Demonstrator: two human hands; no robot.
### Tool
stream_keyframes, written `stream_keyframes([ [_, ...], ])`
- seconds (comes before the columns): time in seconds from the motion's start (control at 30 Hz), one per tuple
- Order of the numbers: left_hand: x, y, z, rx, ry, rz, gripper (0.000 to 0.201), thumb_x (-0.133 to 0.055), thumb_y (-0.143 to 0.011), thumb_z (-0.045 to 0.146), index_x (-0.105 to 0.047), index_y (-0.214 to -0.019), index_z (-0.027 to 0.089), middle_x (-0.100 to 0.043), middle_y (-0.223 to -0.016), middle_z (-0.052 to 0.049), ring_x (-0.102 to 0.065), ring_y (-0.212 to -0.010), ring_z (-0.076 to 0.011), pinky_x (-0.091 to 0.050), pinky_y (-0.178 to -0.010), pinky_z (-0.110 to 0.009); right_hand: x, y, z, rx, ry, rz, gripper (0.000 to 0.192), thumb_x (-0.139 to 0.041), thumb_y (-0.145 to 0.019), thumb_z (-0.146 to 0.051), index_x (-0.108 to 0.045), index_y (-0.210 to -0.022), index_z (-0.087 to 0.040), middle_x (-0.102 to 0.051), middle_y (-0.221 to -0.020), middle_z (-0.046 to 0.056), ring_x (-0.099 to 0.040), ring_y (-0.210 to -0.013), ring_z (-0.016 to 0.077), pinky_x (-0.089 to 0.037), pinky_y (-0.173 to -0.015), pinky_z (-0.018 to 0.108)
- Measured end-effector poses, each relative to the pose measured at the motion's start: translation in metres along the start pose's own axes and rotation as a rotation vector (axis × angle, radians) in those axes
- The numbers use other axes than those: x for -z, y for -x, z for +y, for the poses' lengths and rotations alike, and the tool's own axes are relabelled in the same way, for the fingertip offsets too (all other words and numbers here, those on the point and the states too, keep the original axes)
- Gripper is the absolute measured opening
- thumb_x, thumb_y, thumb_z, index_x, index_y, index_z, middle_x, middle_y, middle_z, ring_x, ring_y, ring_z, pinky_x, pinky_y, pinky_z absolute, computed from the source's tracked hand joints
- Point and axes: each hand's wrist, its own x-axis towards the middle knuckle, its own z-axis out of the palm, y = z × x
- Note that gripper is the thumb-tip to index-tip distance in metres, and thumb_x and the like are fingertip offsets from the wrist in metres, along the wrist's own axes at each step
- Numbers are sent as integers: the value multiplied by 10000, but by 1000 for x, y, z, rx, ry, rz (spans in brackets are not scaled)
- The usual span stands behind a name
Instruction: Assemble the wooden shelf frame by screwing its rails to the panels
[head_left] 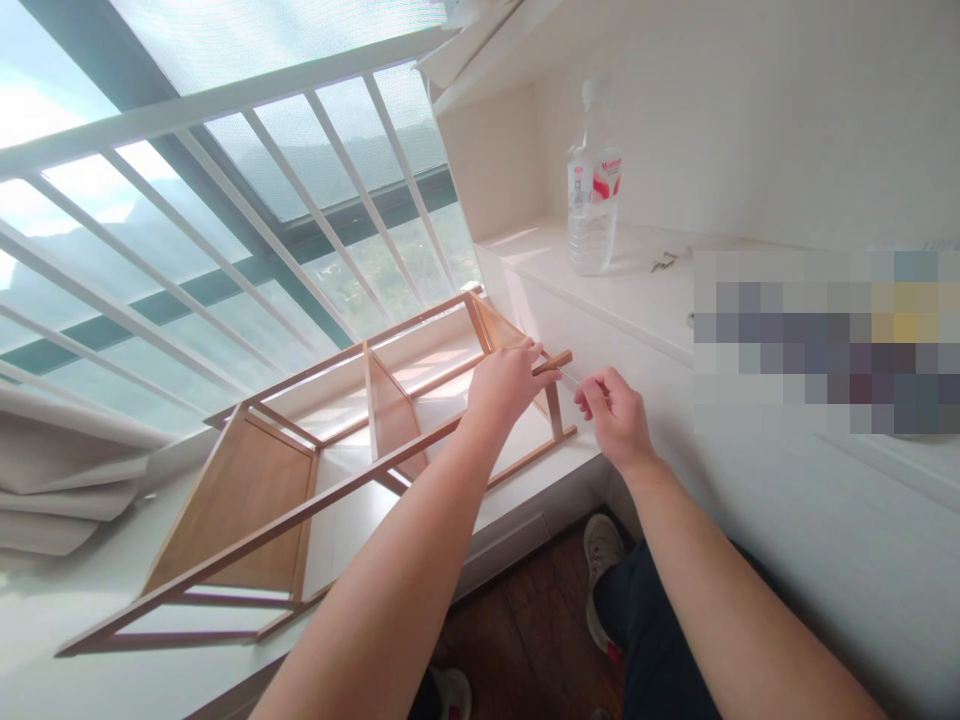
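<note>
Wooden slatted shelf rack [300, 470] was gripped at its leg tip by the left hand [504, 385]; a thin fastener, pinched in the right hand [615, 415], could be dropped if misaligned.

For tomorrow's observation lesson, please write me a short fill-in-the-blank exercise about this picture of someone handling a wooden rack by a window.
1. The wooden rack lies on its ____ on the window ledge.
2. The left hand grips a wooden ____ at the rack's end.
3. The plastic bottle stands ____ on the white counter.
4. The right hand is to the ____ of the left hand.

Missing words: side; bar; upright; right
</note>
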Motion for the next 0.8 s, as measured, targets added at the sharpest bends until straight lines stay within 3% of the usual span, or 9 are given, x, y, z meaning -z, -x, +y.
stream_keyframes([
  [0.2, -1, -1, -1, -10, -21, -10, 472, -657, -927, 587, -711, -1281, 279, -731, -1325, -48, -720, -1073, -297, -547, -880, -363, -12, -1, -13, -305, -605, 5, 399, -734, -880, -517, -544, -694, -219, -609, -618, -12, -534, -513, 125, -452, -441, 246],
  [0.37, -2, 0, -1, -13, -14, -1, 443, -655, -935, 575, -714, -1268, 288, -732, -1322, -44, -715, -1094, -279, -535, -886, -340, -14, -2, -24, -594, -1023, -112, 387, -817, -788, -442, -530, -668, -213, -549, -601, -33, -505, -506, 105, -416, -408, 215],
  [0.53, 0, 1, 1, 2, -9, -3, 437, -661, -930, 575, -721, -1252, 286, -735, -1315, -44, -719, -1067, -279, -536, -874, -348, -11, -1, -23, -641, -1148, -173, 340, -827, -791, -385, -558, -691, -203, -525, -615, -39, -482, -525, 95, -398, -415, 196],
  [0.8, 1, 1, 2, -6, -4, -9, 452, -650, -942, 562, -710, -1286, 274, -713, -1361, -47, -710, -1104, -280, -540, -897, -352, -11, 1, -21, -606, -1053, -162, 321, -764, -843, -415, -562, -706, -206, -567, -633, -22, -497, -523, 110, -392, -434, 218],
])
